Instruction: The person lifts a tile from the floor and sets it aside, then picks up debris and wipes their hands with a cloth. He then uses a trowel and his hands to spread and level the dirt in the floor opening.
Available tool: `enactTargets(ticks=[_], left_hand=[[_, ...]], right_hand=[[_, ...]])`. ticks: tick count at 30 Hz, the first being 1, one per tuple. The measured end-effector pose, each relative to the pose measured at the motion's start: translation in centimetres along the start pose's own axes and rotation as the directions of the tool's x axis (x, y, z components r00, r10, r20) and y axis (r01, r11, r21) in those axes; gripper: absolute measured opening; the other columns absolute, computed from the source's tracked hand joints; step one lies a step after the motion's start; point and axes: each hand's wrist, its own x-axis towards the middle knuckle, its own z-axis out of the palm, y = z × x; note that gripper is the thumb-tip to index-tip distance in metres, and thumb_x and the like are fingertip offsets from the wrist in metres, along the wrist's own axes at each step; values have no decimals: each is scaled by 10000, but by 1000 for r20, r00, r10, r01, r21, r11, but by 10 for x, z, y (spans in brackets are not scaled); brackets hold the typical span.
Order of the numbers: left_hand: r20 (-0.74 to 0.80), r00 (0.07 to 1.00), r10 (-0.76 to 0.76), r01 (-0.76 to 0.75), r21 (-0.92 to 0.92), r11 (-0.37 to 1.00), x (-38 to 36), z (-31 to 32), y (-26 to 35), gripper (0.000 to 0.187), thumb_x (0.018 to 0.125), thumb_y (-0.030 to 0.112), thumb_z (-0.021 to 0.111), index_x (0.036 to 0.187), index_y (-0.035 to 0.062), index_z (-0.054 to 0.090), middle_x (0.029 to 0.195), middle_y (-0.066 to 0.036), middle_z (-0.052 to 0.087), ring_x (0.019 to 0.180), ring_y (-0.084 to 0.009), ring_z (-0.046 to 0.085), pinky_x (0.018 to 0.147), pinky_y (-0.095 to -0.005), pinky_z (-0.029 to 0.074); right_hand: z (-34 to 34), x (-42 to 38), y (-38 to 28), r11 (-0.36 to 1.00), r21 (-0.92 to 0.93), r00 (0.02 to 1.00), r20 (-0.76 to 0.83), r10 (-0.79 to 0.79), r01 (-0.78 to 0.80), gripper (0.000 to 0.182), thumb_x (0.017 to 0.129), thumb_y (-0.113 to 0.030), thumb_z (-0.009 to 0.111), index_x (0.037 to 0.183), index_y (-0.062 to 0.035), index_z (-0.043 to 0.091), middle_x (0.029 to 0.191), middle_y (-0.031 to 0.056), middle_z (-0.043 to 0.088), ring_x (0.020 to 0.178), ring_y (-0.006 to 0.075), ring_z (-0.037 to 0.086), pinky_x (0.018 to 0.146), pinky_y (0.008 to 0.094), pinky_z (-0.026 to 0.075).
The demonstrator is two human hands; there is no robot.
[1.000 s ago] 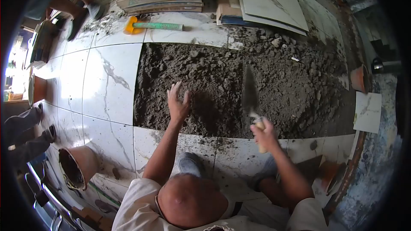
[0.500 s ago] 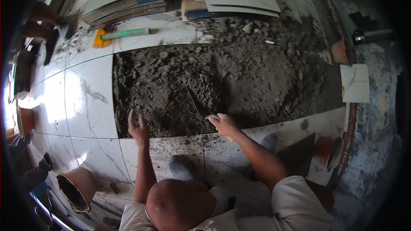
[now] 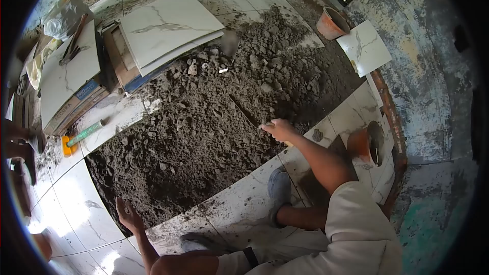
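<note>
A bed of damp grey mortar (image 3: 168, 137) fills a gap between marble-patterned floor tiles. My right hand (image 3: 279, 130) is closed around the handle of a trowel (image 3: 245, 114). The trowel's blade reaches up and left over the mortar, its lower edge against the lumps; its flat face blends into the mix. My left hand (image 3: 128, 217) is held open over the mortar's lower-left corner, fingers stretched out and holding nothing.
Stacked tiles (image 3: 173, 23) lie beyond the mortar, with another stack (image 3: 71, 79) farther left. A yellow-headed mallet (image 3: 84, 135) rests on the floor. Buckets (image 3: 331, 24) (image 3: 364, 145) and a loose tile (image 3: 364, 47) are on the right. Another person's legs (image 3: 20, 145) show at the left edge.
The view has turned and shifted rightward. The mortar heaped around the trowel blade now looks spread out. My right hand still grips the trowel; my left hand stays open near the bed's left corner.
</note>
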Motion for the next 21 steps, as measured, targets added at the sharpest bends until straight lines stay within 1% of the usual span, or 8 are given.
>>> enactTargets(ticks=[5,7,9,11,13,15,18,21], left_hand=[[55,998,17,-20,58,998,10,-32,54,460,927,93,593,1360,-31,495,1319,-208,581,1245,-293,546,1045,-371,412],[60,991,117,-123,103,987,17,-48,55,458,914,78,594,1348,-38,507,1310,-203,591,1237,-296,552,1045,-370,409],[41,983,178,-183,224,957,23,-67,62,452,919,91,604,1350,-20,520,1315,-191,589,1218,-293,568,1049,-385,419],[28,983,181,-182,263,948,29,-78,75,450,915,68,610,1347,-17,523,1317,-189,588,1219,-286,568,1042,-389,432],[73,981,182,-196,290,937,40,-82,90,448,917,30,593,1355,-17,511,1343,-195,565,1228,-292,561,1035,-391,440],[172,960,221,-263,278,924,49,-80,108,486,913,51,607,1379,-11,482,1352,-212,550,1233,-313,554,1036,-404,438],[339,934,110,-235,354,905,65,-80,152,603,882,115,664,1426,19,425,1347,-246,541,1238,-362,541,1037,-437,431],[588,802,106,-362,337,869,79,-67,201,581,853,95,667,1390,12,461,1290,-236,586,1220,-353,560,1023,-410,436]], right_hand=[[-39,36,47,990,-60,991,-41,-127,124,725,875,-569,596,1279,33,571,1216,221,629,1131,357,601,915,426,488],[-59,44,68,970,-134,967,-128,-220,203,686,879,-537,606,1244,44,585,1112,208,669,1019,356,642,870,426,508],[-91,61,93,991,2,990,-44,-135,135,639,882,-498,625,1217,45,597,937,175,691,789,294,673,723,403,545],[-124,66,109,992,117,992,-122,-26,41,527,882,-457,648,1087,29,639,766,116,656,596,203,619,558,362,530],[-169,90,129,998,57,989,-146,25,-16,472,880,-448,659,1036,-3,647,724,88,641,556,162,600,487,336,505],[-200,101,138,987,150,989,-124,79,-60,480,880,-473,664,1060,-29,626,670,64,601,537,156,578,479,339,499],[-245,110,153,961,276,987,-153,41,3,449,899,-476,628,892,-27,626,591,37,540,454,144,518,452,321,468],[-258,65,137,964,267,992,-122,12,21,418,901,-432,660,1041,-39,643,644,41,570,513,129,551,480,309,507]])
